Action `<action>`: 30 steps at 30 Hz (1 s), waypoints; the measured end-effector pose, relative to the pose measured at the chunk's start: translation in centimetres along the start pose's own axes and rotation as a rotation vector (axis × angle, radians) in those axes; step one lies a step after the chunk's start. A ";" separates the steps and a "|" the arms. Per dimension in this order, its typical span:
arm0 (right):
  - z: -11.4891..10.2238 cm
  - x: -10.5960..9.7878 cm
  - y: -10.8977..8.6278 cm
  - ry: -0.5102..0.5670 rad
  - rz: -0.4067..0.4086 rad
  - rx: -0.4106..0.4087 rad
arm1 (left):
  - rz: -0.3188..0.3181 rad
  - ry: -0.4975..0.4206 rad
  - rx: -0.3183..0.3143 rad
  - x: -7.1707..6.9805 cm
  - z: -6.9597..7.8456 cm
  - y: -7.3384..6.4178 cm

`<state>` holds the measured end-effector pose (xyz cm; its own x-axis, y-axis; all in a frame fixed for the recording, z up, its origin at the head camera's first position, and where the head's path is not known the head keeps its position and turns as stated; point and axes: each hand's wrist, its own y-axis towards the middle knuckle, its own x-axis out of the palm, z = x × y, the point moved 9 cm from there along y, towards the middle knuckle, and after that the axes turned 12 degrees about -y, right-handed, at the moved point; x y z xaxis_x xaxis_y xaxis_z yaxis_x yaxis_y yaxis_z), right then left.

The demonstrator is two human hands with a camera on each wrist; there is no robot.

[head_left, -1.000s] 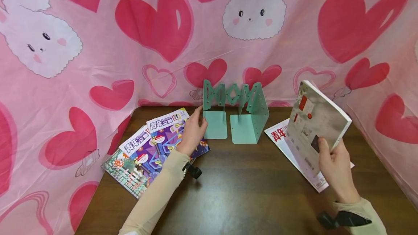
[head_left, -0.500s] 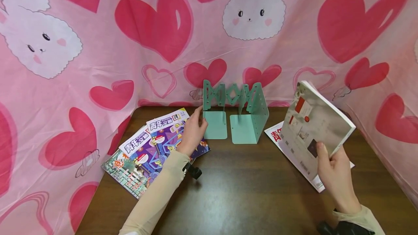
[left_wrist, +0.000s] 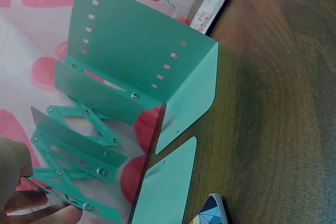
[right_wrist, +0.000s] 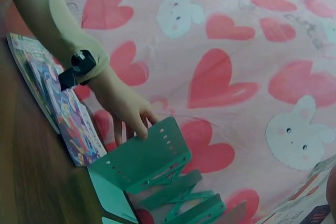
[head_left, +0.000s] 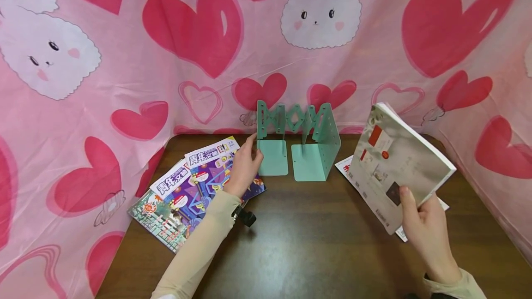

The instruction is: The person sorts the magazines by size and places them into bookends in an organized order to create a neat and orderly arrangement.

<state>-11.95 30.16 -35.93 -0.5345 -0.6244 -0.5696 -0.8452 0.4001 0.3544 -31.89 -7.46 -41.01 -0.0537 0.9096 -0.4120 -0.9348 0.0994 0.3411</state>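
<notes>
A mint-green expandable metal bookend (head_left: 309, 163) stands at the back of the table, its two end plates joined by folding cross-links. My left hand (head_left: 245, 165) pinches the upright left plate near its edge; in the left wrist view, thumb and fingers (left_wrist: 50, 214) lie on opposite sides of it. My right hand (head_left: 428, 232) grips a thick magazine (head_left: 386, 170) by its lower right corner, thumb across the greyish cover with red patches. This magazine is raised and tilted to the right of the bookend. Beneath it, another magazine (head_left: 346, 166) lies mostly hidden on the table.
Several overlapping magazines (head_left: 178, 202) with purple and green covers lie left of the bookend, partly under the left forearm. A pink cloth (head_left: 199, 63) with hearts and rabbits hangs behind and beside the brown table (head_left: 299, 243). A small black device (head_left: 246, 216) sits on the left wrist.
The magazine in my right hand has tilted to face the camera more and shifted slightly left and down, covering more of the one beneath. My left hand stays on the bookend.
</notes>
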 end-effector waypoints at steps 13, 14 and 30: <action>-1.2 0.0 -1.2 0.029 -0.006 -0.021 | 0.000 -0.003 -0.015 0.0 -0.2 0.0; -1.3 0.1 -1.3 0.029 -0.008 -0.024 | -0.001 -0.004 -0.014 0.0 -0.2 0.0; -3.1 1.7 -2.2 0.082 -0.054 -0.085 | 0.000 0.008 -0.014 0.0 -0.1 0.0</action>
<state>-11.06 26.13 -35.41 -0.4840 -0.6976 -0.5283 -0.8684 0.3085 0.3883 -31.95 -7.50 -41.09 -0.0562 0.9064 -0.4187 -0.9397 0.0937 0.3290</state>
